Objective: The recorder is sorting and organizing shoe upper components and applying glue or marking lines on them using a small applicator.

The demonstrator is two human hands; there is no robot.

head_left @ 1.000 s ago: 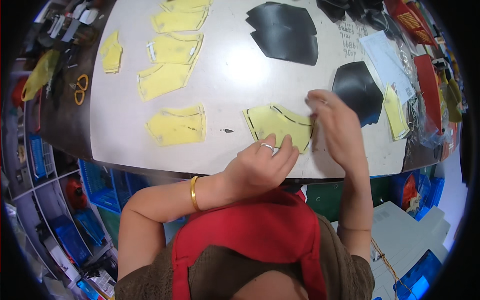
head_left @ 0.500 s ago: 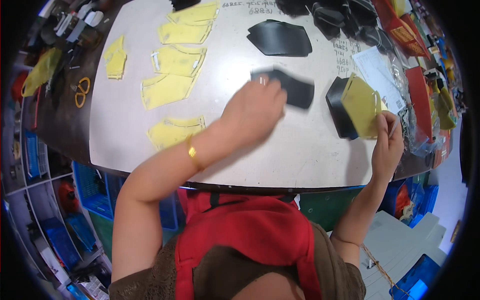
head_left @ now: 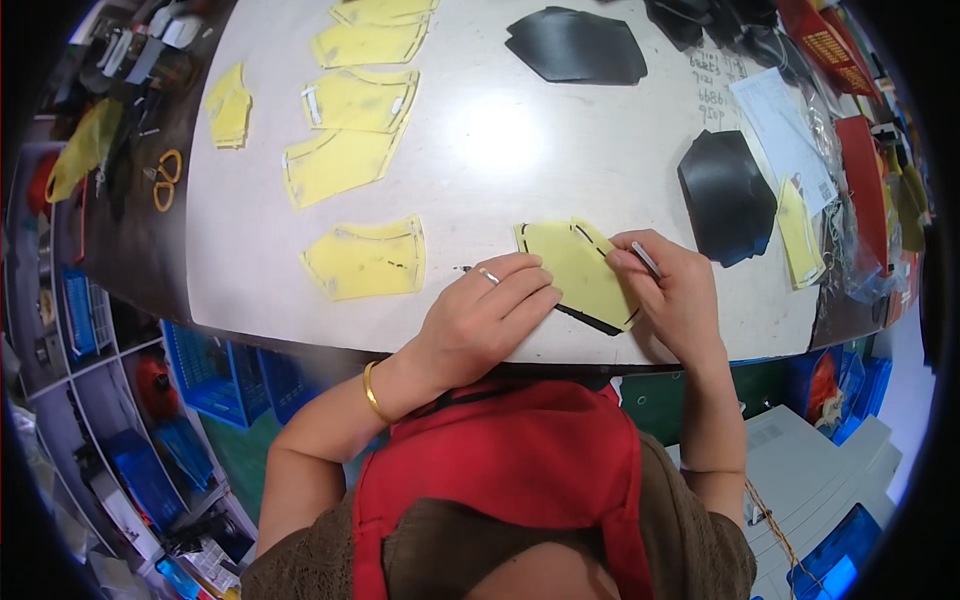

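A yellow pattern template (head_left: 580, 262) with dark slots along its edges lies near the table's front edge. Under it is a black sheet piece (head_left: 588, 320), showing as a strip along the lower edge. My left hand (head_left: 490, 315) rests on the template's left side, fingers laid flat over it; its thumb is hidden. In my right hand (head_left: 675, 290) a slim silver pen (head_left: 646, 260) is gripped, with the fingers at the template's right edge. The pen's tip is hidden by the fingers.
Several yellow templates (head_left: 345, 165) lie on the left of the white table (head_left: 470, 190). Stacks of black pieces sit at the back (head_left: 578, 45) and right (head_left: 728, 195). Yellow-handled scissors (head_left: 166, 180) rest at the left; papers (head_left: 785, 140) and a narrow yellow template (head_left: 798, 235) at the right.
My left hand has brought a black piece toward me to the front edge. My right hand has moved left with the yellow template, which now lies on the black piece.
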